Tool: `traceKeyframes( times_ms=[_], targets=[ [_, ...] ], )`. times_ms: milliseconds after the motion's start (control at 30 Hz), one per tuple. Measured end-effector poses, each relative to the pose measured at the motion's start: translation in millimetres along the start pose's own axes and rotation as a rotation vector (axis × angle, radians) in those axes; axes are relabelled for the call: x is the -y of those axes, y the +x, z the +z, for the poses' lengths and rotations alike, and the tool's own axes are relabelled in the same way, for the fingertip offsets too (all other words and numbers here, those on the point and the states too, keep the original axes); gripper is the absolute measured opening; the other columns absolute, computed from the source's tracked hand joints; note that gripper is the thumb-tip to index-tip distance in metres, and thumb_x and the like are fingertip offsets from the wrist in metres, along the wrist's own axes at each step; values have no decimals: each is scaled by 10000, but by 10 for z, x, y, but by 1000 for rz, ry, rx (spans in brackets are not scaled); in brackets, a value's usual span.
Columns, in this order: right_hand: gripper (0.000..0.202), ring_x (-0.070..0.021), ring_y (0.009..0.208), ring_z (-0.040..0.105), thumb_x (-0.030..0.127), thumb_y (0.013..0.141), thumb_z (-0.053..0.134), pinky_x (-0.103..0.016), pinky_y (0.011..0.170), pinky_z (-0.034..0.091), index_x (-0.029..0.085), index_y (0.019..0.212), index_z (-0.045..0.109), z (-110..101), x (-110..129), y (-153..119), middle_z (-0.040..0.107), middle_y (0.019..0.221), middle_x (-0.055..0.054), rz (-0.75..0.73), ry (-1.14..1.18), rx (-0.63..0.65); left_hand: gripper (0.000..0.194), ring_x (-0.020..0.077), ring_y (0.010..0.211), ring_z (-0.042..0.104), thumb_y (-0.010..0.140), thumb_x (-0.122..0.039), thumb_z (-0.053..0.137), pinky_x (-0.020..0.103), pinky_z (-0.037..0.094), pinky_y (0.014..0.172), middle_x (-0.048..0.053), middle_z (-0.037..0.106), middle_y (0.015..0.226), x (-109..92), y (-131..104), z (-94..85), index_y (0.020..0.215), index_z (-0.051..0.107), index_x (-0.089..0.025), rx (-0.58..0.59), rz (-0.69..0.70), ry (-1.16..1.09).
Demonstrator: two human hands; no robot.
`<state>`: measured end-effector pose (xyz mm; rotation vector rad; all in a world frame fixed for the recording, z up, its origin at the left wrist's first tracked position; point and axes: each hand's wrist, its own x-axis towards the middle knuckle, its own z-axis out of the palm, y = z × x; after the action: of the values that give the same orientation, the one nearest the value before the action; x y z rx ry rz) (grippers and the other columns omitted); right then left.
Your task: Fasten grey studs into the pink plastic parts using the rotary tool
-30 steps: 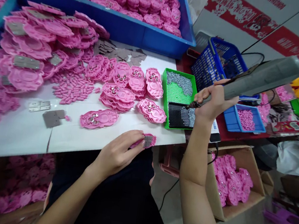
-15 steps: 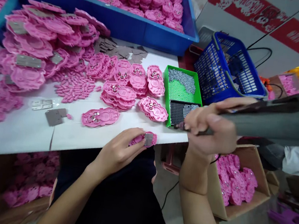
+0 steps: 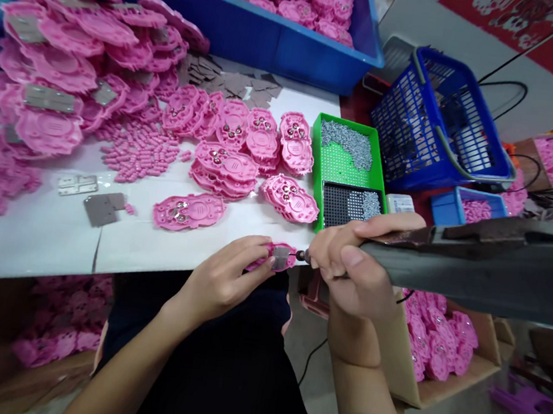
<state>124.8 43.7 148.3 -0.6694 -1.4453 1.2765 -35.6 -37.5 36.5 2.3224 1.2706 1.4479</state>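
My left hand (image 3: 225, 278) pins a pink plastic part (image 3: 277, 258) with a grey metal plate on it against the near edge of the white table (image 3: 50, 240). My right hand (image 3: 350, 263) grips a long grey electric screwdriver (image 3: 481, 262). Its tip touches the right side of the metal plate on that part. Just behind my right hand stands a green tray (image 3: 346, 168) with a heap of small silver screws and a black grid insert.
Finished pink parts (image 3: 258, 148) lie stacked mid-table, with a large heap (image 3: 72, 68) and loose pink pegs to the left. A blue bin (image 3: 257, 37) stands at the back, a blue basket (image 3: 442, 130) at right. A cardboard box (image 3: 436, 341) of pink parts sits below.
My right hand has brought the screwdriver from the green screw tray down and left to the pink part held by my left hand. The left hand has stayed in place.
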Motion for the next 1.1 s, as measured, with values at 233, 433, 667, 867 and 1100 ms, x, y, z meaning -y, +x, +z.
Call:
traceKeyframes(
  times_ms=[233,433,667,867,1100],
  targets=[
    [203,-109,364,419,208,900,664,-286,404,426,310,1011,527,-33,-82,19,452,539,105,-85,36,80,279,285,1137,713,912,-43,745,443,676,922,113,706,1052,-13,39,-7,1167,656,-111,-11,17,13],
    [191,-105,355,397,200,906,661,-280,393,414,310,1013,547,-36,-156,29,449,540,106,-96,68,75,234,287,1120,717,928,-81,743,456,682,914,106,707,1038,-20,63,-26,1143,660,-125,8,-2,22],
    [204,-97,361,404,175,897,656,-272,393,412,302,1033,572,-40,-175,55,462,548,101,-98,78,73,191,289,1123,711,931,-77,735,452,673,922,122,712,1032,-17,71,-31,1106,663,-107,28,-11,5],
    [183,-96,357,390,211,903,665,-268,384,401,302,1023,561,-15,-197,39,427,536,105,-93,65,56,166,277,1105,709,944,-104,730,451,662,927,108,710,1001,-15,92,-34,1095,664,-118,47,-27,-12],
    [191,-91,346,370,258,918,677,-267,393,398,317,1012,522,-10,-221,26,414,531,115,-87,14,80,138,269,1090,715,957,-144,726,428,657,913,92,709,988,-8,102,-34,1078,660,-140,61,-46,-16]
  ],
)
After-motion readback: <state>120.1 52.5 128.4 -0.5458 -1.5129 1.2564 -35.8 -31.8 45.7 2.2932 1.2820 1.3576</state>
